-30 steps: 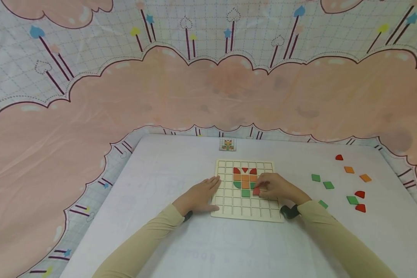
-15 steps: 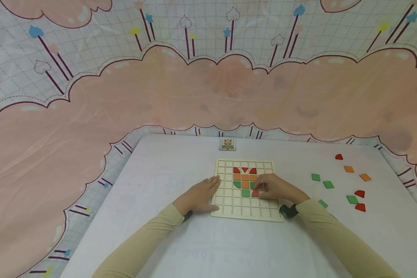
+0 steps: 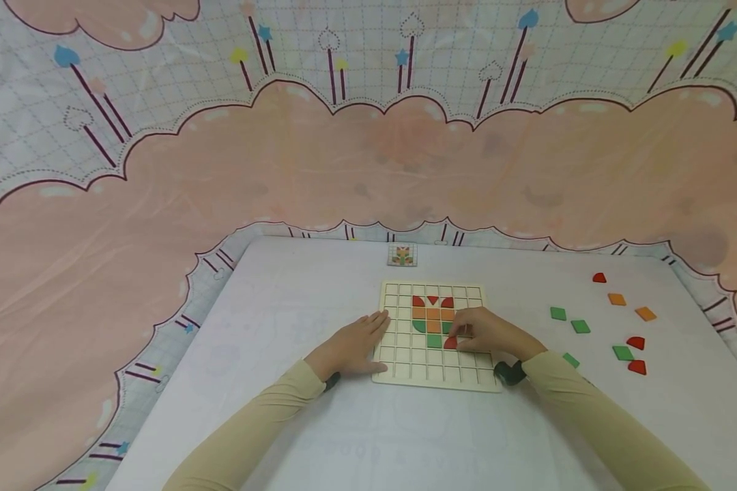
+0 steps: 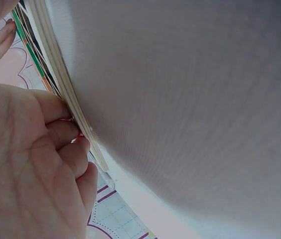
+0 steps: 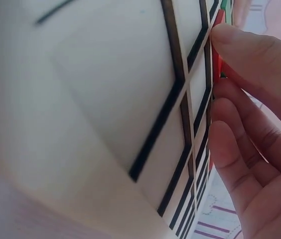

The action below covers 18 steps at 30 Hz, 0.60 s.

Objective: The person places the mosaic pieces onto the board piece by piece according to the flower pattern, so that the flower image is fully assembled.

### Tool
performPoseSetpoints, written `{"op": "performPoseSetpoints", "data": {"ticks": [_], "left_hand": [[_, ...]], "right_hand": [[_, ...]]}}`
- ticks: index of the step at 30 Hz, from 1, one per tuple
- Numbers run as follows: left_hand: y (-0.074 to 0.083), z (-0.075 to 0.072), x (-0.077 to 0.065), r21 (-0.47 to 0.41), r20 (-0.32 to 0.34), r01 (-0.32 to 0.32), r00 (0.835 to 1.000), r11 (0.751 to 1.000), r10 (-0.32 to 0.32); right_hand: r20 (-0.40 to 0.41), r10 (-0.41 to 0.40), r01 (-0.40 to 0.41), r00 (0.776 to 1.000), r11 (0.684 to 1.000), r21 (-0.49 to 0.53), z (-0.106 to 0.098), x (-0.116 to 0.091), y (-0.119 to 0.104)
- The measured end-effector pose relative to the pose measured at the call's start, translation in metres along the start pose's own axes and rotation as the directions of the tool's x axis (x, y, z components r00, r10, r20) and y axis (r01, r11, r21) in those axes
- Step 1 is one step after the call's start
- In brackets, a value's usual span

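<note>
pinching red pc [image 3: 451,343] btw thumb & finger of r. hand [image 3: 488,332], in or just over cell of gridded board [image 3: 399,373] (can't tell which), just r. of green sq [image 3: 434,341]. resting l. hand [image 3: 351,346] on board's l. edge, fingers tog., thumb apart. w/ loose pcs [image 3: 580,326] on table [image 3: 295,293] to r., pic card [image 3: 402,255] beyond board.

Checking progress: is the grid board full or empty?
Neither: the grid board is partly filled, with coloured pieces near the centre and bare cells around.
</note>
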<state>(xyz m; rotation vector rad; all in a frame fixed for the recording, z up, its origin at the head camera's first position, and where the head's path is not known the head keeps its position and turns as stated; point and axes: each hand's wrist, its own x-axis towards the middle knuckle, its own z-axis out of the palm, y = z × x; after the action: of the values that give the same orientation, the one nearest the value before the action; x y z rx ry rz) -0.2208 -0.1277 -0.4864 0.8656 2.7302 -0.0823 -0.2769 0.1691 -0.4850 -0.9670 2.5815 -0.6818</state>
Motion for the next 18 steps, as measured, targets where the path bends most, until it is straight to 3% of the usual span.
{"op": "performPoseSetpoints", "data": {"ticks": [8, 12, 18], "left_hand": [[0.001, 0.001, 0.0, 0.004, 0.003, 0.006, 1.0, 1.0, -0.006], [0.001, 0.002, 0.0, 0.012, 0.001, 0.005, 1.0, 1.0, -0.005], [0.001, -0.001, -0.001, 0.006, 0.003, 0.008, 1.0, 1.0, -0.008]], "right_hand": [[-0.012, -0.005, 0.006, 1.0, 0.999, 0.047, -0.01, -0.008, 0.001], [-0.068, -0.03, 0.037, 0.997, 0.994, 0.102, -0.025, -0.017, 0.007], [-0.171, -0.075, 0.092, 0.982, 0.991, 0.097, -0.052, -0.034, 0.026]]}}
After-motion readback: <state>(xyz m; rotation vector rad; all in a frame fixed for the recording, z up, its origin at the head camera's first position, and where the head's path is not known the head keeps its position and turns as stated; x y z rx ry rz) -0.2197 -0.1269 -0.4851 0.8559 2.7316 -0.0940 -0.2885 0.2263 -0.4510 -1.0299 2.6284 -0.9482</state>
